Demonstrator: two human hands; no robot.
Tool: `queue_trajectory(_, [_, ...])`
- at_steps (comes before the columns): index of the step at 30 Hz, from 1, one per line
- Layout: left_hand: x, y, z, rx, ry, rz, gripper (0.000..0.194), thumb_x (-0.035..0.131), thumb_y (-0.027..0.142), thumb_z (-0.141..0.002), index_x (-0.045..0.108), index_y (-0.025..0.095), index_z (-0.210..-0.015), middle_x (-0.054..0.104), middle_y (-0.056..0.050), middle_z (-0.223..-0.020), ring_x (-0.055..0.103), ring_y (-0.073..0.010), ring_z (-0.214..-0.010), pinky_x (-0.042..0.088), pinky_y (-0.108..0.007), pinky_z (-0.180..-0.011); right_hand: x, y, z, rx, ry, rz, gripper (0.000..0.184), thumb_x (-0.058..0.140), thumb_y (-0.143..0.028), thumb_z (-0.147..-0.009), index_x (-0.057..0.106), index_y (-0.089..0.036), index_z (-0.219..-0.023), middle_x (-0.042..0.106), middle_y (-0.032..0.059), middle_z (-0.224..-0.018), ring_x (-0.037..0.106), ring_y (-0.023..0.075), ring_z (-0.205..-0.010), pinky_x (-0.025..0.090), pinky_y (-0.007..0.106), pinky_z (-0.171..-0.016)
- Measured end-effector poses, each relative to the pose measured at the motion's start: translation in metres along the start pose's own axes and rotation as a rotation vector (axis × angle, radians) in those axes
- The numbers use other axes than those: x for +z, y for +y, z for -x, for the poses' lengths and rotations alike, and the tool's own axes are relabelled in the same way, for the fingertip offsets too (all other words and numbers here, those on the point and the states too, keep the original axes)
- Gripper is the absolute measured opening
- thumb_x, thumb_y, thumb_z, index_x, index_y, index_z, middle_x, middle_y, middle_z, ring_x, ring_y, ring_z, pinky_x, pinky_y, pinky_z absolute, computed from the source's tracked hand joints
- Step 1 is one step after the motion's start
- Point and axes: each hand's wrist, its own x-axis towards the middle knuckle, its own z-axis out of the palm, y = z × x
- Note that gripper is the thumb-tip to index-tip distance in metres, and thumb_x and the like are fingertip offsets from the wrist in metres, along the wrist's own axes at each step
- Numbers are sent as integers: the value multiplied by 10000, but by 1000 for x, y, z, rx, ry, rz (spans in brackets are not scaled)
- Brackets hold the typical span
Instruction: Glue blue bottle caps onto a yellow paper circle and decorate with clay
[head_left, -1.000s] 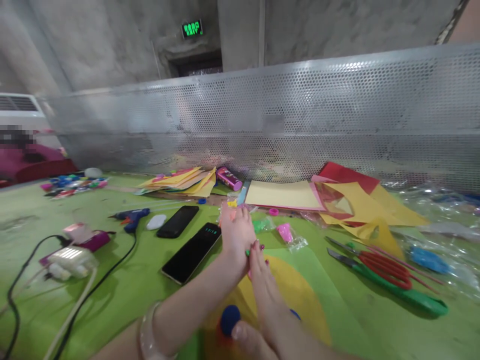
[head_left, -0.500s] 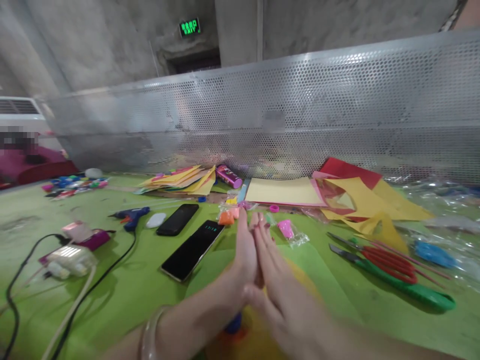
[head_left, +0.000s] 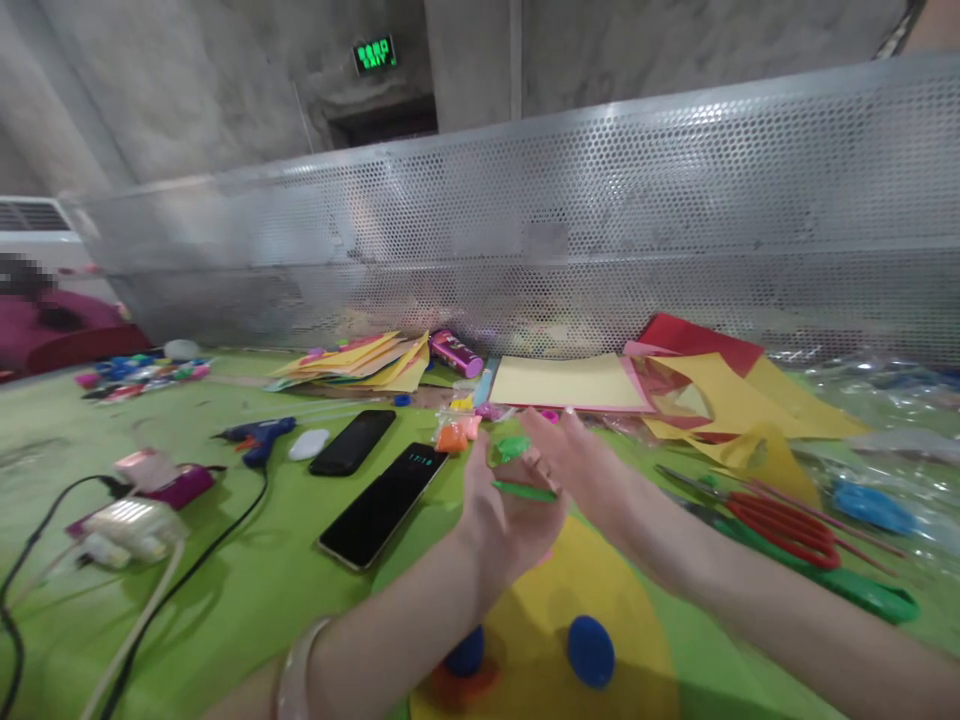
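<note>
My left hand is turned palm up and slightly cupped, holding a thin green roll of modelling clay across it. My right hand is open, with fingers stretched out just above and to the right of the left fingers. Below the hands lies a yellow disc. On it are a dark blue oval and a second blue piece with orange around its base, partly covered by my left forearm. A lump of green clay shows between the hands; whether it touches them I cannot tell.
Two phones and a blue glue gun lie to the left, near a power strip with cables. Red-handled scissors and a green-handled tool lie right. Coloured paper lines the perforated metal panel.
My pressed-together hands have come apart. The right hand has lifted away to the right, and the left palm has turned up, showing the green clay roll and more of the yellow disc.
</note>
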Motion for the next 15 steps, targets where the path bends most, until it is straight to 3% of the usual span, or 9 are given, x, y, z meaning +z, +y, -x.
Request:
queue_trajectory(3, [2, 5, -1, 32, -8, 63, 524, 255, 512, -880, 611, 149, -756, 630, -108, -708, 600, -241, -983, 434, -346, -938, -8, 2, -3, -43, 70, 53, 571, 105, -559, -937, 256, -281, -1413, 308, 6, -1431, 240, 255, -1305, 260, 512, -1047])
queue_trajectory(7, [-4, 14, -7, 24, -35, 20, 525, 313, 509, -858, 607, 111, -1034, 655, -156, -1000, 545, -280, -1111, 408, -412, -963, 15, 5, 5, -226, 32, 460, 654, 249, -508, -924, 243, -64, -1405, 168, 102, -1462, 127, 275, -1333, 142, 492, -1069])
queue_trajectory(9, [-8, 19, -11, 31, -53, 17, 614, 287, 541, -846, 535, 81, -1167, 582, -187, -1183, 487, -286, -1188, 391, -420, -984, 28, 7, 10, -266, -53, 619, 677, 297, -490, -914, 232, -13, -1390, 129, 132, -1456, 134, 274, -1333, 168, 471, -1062])
queue_trajectory(12, [-8, 21, -12, 106, -59, 28, 706, 258, 584, -833, 429, 63, -1278, 487, -189, -1308, 423, -277, -1249, 375, -404, -1008, 34, 11, 14, -281, -103, 677, 727, 324, -524, -902, 177, -11, -1396, 85, 136, -1455, 132, 278, -1333, 215, 468, -1046])
queue_trajectory(15, [-1, 16, -4, -22, -82, 3, 742, 279, 630, -808, 458, 66, -1257, 497, -185, -1298, 414, -284, -1256, 362, -397, -1027, 28, 17, 10, -258, -39, 624, 703, 280, -502, -921, 132, -18, -1408, 69, 129, -1461, 102, 256, -1340, 201, 472, -1049])
